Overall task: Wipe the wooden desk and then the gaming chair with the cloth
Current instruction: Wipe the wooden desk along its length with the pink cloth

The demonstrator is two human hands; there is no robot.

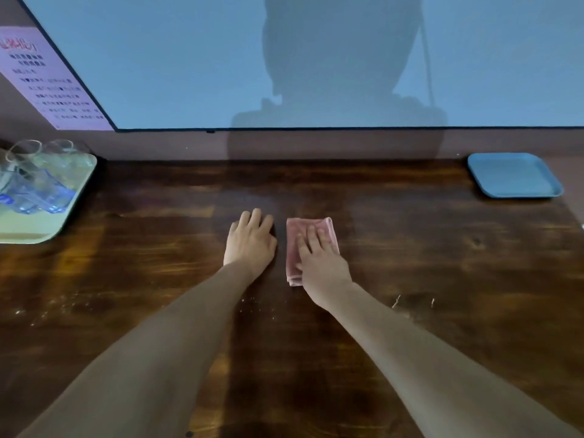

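Currently I am pressing the right hand (320, 267), fingers (319, 237) straight, onto the cloth (295, 238) lying lengthwise away; left hand (251, 243) flat beside.

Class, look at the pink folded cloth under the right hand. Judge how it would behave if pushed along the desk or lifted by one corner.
The cloth is probably floppy: its folded edges look soft and rounded, so lifted by a corner it would likely unfold. Pushed under the flat right hand, it should slide over the wooden desk, perhaps bunching.
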